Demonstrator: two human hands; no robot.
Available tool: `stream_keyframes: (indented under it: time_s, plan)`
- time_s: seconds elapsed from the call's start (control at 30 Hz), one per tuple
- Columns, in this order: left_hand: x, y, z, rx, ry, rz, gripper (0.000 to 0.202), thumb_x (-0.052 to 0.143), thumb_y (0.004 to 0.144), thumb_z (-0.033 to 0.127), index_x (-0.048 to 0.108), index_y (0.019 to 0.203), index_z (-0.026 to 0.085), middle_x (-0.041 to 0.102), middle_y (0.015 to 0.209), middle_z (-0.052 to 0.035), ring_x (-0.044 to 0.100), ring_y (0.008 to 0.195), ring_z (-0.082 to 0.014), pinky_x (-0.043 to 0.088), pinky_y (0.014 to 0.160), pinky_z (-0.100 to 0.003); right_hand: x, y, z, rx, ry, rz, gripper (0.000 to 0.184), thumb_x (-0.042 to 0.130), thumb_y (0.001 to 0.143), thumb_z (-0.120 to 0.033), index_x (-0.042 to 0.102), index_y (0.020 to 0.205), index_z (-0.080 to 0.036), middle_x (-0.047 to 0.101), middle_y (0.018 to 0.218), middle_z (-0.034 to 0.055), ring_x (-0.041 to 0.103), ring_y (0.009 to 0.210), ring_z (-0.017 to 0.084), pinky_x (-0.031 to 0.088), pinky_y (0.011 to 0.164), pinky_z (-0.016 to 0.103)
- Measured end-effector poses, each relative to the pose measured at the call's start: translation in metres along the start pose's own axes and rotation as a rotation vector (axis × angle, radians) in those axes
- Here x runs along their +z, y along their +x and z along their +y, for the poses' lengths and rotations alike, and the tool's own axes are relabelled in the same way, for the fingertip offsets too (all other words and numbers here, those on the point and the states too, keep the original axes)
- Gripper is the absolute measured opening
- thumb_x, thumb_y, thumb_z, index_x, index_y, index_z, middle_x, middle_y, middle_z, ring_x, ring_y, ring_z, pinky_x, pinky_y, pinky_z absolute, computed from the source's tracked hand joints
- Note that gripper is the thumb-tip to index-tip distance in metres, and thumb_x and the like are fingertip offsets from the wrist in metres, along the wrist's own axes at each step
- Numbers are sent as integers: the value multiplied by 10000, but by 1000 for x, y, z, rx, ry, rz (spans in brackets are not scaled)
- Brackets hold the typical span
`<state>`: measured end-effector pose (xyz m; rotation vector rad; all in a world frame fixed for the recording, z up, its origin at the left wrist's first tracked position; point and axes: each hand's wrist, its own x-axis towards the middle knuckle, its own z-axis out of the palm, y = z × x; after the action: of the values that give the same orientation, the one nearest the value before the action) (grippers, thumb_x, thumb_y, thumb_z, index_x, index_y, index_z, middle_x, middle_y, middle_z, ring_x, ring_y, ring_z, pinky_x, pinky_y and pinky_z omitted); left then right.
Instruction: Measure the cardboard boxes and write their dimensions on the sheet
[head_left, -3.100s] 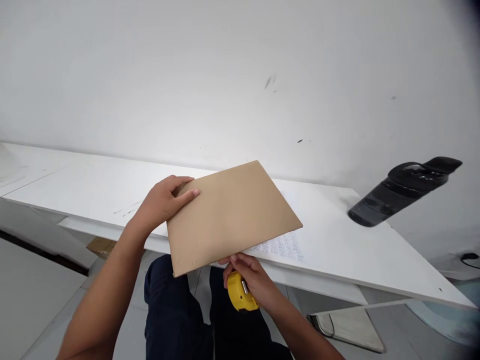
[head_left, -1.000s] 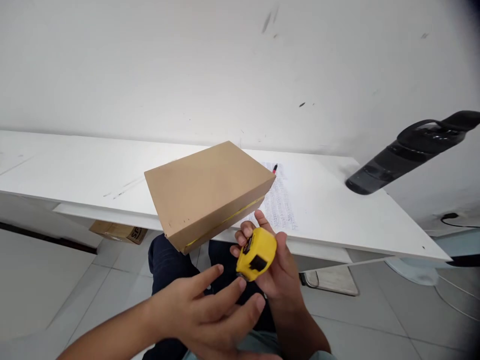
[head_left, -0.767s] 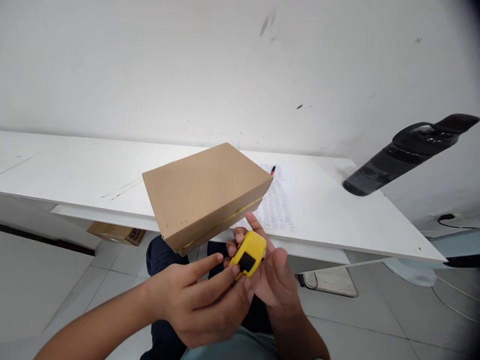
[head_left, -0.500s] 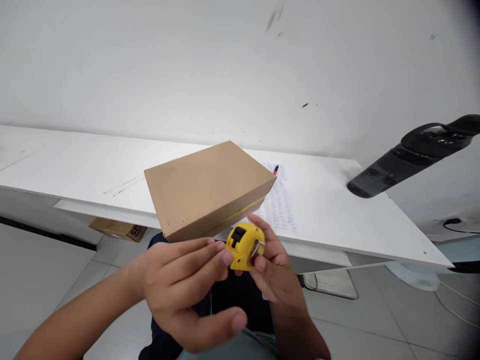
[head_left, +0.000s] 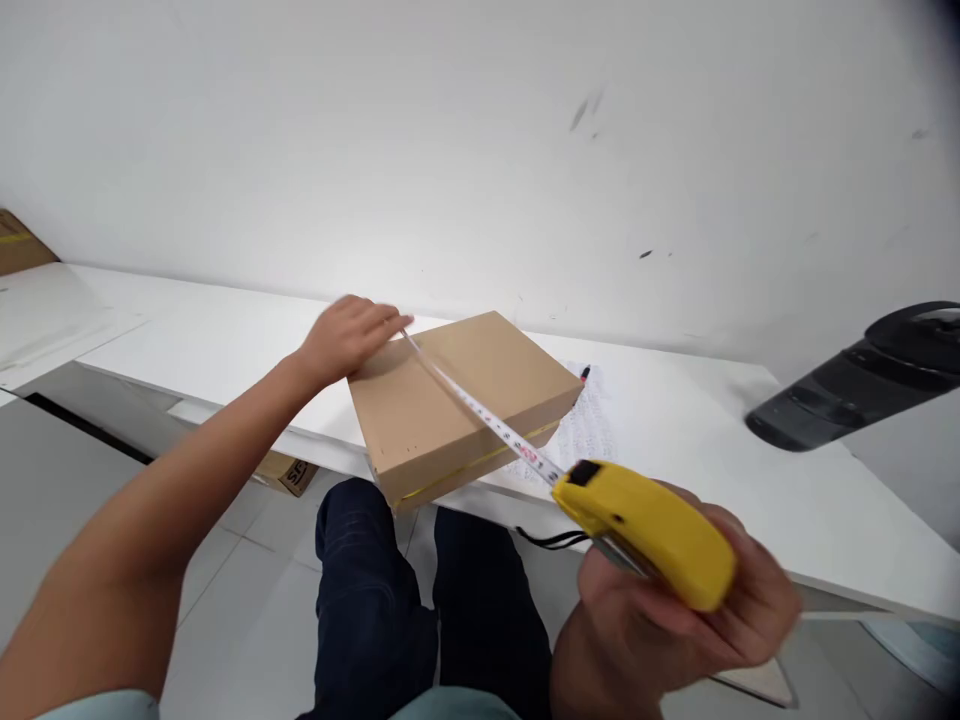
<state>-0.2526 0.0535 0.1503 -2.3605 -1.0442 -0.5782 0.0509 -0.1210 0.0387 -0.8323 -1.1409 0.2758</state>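
Observation:
A yellow tape measure [head_left: 652, 525] is gripped in my right hand [head_left: 720, 610], raised close to the camera at the lower right, with its black strap dangling. Its white blade [head_left: 480, 412] runs out slantwise across the top of a closed brown cardboard box [head_left: 457, 385]. At the box's far left edge my left hand [head_left: 356, 335] is closed, pinching the free end of the blade. The exact fingertip contact there is partly hidden.
The box sits on a white shelf table [head_left: 225, 350] against the wall. A printed sheet [head_left: 592, 430] and a pen [head_left: 585, 374] lie to its right. A dark bottle [head_left: 862, 385] stands farther right. Below is another carton [head_left: 289, 472]; a further box [head_left: 22, 240] is far left.
The blade has been pulled out of the tape measure. My left hand has moved forward to the box's far edge, and my right hand has come back and right with the case.

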Motion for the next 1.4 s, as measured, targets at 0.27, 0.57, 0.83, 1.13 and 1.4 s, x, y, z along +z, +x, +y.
stream_keyframes:
  time_s: [0.27,0.57,0.83,1.13,1.4]
  plan:
    - [-34,26,25,389,28,-386,369,329,1029,183,686,1101,242,725,1062,-116,643,861,-202,453,791,-368,59,13,2,-203,133,50,281,791,867,-301,703,1134,-302,710,1014,56,699,955,253,585,818,435]
    - [-72,13,125,214,-628,-474,489,453,1012,609,607,1205,186,731,1076,-80,687,949,-200,498,774,-295,69,6,-7,238,331,246,449,580,983,-485,511,1403,-342,632,1179,60,663,1042,214,567,859,363]
    - [-84,13,132,318,-247,-71,272,469,1050,438,660,1147,271,768,1040,-30,690,828,-171,500,779,-340,56,2,-10,296,287,118,693,722,851,-616,570,1417,-246,655,1170,121,671,996,263,592,832,405]
    - [-80,35,71,138,-179,-269,297,413,1020,335,707,1047,306,748,1147,-15,682,967,-211,501,971,-481,48,-1,-13,177,208,203,535,875,780,-287,707,1288,-291,672,1198,51,669,1003,188,593,862,314]
    - [-15,31,-26,-106,40,-417,335,455,982,370,782,1006,302,758,1233,-54,664,1055,-265,455,884,-422,50,-2,2,-175,-108,59,677,800,823,-115,600,1434,-327,684,1122,65,677,1014,219,605,842,371]
